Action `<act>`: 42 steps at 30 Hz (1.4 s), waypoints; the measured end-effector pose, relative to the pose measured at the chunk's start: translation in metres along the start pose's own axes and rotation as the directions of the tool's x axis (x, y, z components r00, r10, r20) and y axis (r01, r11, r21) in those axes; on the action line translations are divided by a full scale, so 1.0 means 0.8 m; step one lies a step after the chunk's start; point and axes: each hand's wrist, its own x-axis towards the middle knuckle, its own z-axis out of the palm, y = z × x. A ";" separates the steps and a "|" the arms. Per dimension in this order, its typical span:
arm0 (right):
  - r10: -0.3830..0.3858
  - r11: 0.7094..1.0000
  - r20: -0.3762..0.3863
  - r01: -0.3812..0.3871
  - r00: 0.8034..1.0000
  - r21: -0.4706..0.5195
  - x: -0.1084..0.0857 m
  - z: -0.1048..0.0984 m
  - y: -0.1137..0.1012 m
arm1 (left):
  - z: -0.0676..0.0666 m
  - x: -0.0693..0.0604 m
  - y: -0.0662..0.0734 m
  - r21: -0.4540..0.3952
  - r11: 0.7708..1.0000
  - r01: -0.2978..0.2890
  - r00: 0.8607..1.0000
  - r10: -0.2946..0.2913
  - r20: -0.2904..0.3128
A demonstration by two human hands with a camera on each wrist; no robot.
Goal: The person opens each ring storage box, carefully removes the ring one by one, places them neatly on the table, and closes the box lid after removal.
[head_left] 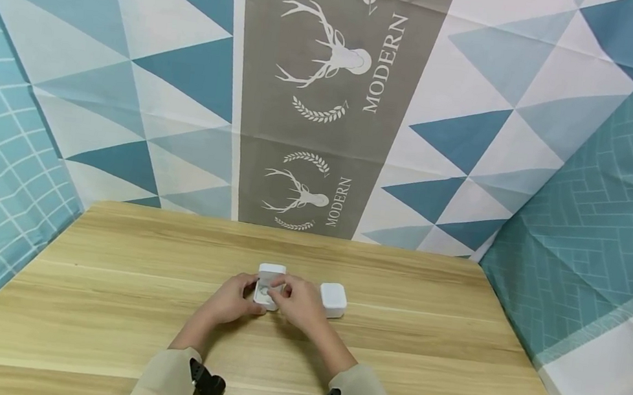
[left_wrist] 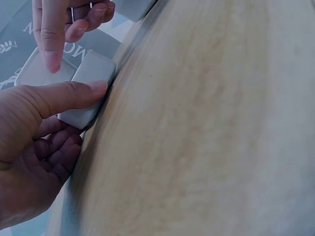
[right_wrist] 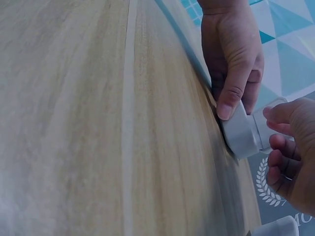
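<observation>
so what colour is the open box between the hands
The open box is white; it shows best in the head view.

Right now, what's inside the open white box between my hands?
The open white box looks pale inside, with a small greyish detail too tiny to identify. Your right hand covers part of the interior; what lies beneath is hidden.

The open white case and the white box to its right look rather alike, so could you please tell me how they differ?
The open white case has its lid raised, showing its inside; the white box has no raised lid and shows only outer faces. The left hand grips the open white case, whereas neither hand holds the white box. Both are white, with rounded corners, and rest on the wooden table.
</observation>
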 end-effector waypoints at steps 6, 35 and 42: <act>0.002 0.999 0.013 -0.001 1.000 -0.054 0.001 0.002 0.002 | 0.002 0.001 0.001 0.004 1.000 0.004 1.000 -0.004 0.002; 0.026 0.993 0.089 -0.015 0.996 -0.115 0.012 0.013 0.004 | 0.000 0.002 0.001 0.011 1.000 0.002 1.000 -0.002 0.008; 0.035 0.989 0.108 -0.019 0.993 -0.149 0.015 0.014 0.004 | -0.001 0.000 0.002 0.011 1.000 0.005 1.000 -0.005 0.006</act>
